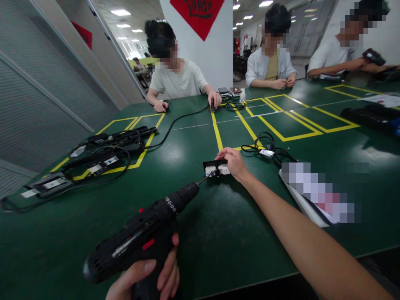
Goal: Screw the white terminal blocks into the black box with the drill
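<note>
My left hand (156, 271) is wrapped round the handle of a black cordless drill (150, 227) with red buttons. The drill points forward and to the right, its thin bit ending at a small black plastic housing (218, 171) with white labels or parts inside. Whether the bit's tip touches a screw there is too small to tell. My right hand (234, 163) grips the right end of this housing on the green table (200, 233), fingers bent over its far edge. Part of the housing is hidden by that hand.
Left lie several black power strips (118, 141) with cords. A coiled black cable (265, 143) sits right of my right hand, with papers (303, 196) nearer me. Yellow tape (217, 135) marks the table. Three people (181, 77) sit opposite; a dark tray (371, 118) lies far right.
</note>
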`<state>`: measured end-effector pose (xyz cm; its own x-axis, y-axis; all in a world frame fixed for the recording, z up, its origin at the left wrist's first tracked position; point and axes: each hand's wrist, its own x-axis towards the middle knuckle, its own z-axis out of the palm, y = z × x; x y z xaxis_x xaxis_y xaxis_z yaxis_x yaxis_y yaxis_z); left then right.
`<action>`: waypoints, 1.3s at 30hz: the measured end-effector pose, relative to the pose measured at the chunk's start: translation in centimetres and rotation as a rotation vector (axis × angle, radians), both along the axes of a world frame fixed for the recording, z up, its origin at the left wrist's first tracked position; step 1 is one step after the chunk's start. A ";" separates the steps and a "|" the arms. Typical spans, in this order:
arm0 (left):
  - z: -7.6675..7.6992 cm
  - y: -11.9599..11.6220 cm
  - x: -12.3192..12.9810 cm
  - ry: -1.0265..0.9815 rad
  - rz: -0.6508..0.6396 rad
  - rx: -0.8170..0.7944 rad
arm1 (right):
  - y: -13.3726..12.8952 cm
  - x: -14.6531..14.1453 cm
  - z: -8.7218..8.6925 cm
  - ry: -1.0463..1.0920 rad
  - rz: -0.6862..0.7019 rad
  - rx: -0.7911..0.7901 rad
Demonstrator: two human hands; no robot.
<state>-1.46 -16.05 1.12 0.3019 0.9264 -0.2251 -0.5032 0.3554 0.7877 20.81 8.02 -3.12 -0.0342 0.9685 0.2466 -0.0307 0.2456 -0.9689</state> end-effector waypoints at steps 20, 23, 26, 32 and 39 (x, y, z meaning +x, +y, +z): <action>0.1 -0.3 -0.1 -0.006 0.004 -0.020 | -0.5 -0.1 0.2 -0.015 -0.002 0.004; 0.1 -0.3 -0.1 -0.006 0.004 -0.020 | -0.6 -0.2 0.3 -0.023 -0.011 0.001; 0.0 -0.3 -0.2 -0.001 0.003 -0.015 | -0.5 -0.2 0.3 -0.033 -0.035 -0.008; 0.0 -0.2 -0.3 -0.008 -0.005 -0.019 | -0.3 -0.2 0.3 -0.058 -0.070 -0.007; 0.1 -0.3 0.0 0.004 0.007 -0.019 | -0.1 -0.3 0.2 -0.095 -0.104 0.015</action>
<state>-1.50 -16.38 1.20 0.2948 0.9239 -0.2441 -0.5027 0.3672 0.7826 20.53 7.94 -2.87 0.0428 0.9644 0.2611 0.0876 0.2567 -0.9625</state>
